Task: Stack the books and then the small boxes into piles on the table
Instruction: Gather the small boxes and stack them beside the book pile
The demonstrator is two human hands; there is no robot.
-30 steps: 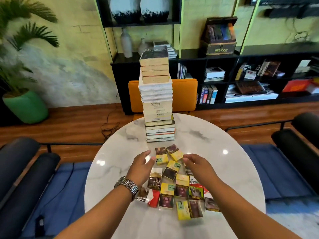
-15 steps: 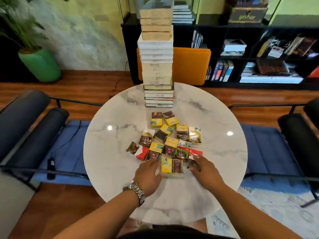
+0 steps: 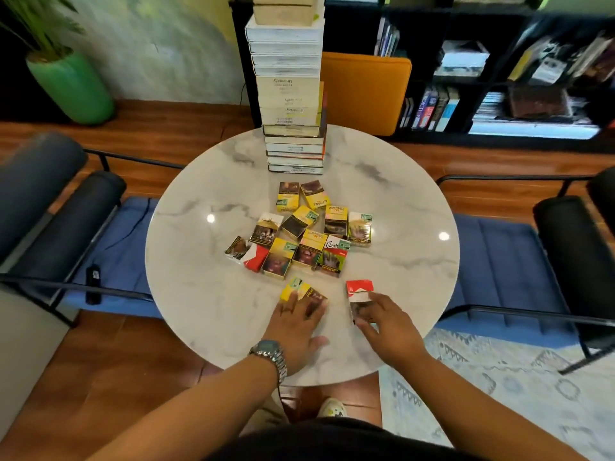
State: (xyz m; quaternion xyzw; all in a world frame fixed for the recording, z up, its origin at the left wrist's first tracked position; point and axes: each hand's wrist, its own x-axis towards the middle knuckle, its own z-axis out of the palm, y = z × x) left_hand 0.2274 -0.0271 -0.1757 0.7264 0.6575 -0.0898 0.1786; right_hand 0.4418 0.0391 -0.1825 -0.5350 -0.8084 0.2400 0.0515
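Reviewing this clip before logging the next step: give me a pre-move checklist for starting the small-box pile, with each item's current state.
1. Book stack finished and upright at the table's far edge: ok.
2. Left hand on the yellow box, fingers flat over it: ok.
3. Right hand touches the red-and-white box; firm grip: cannot tell.
4. Both boxes apart from the loose cluster: ok.
5. Bare marble table near the hands for a pile: ok.
6. Any small boxes stacked already: not ok.
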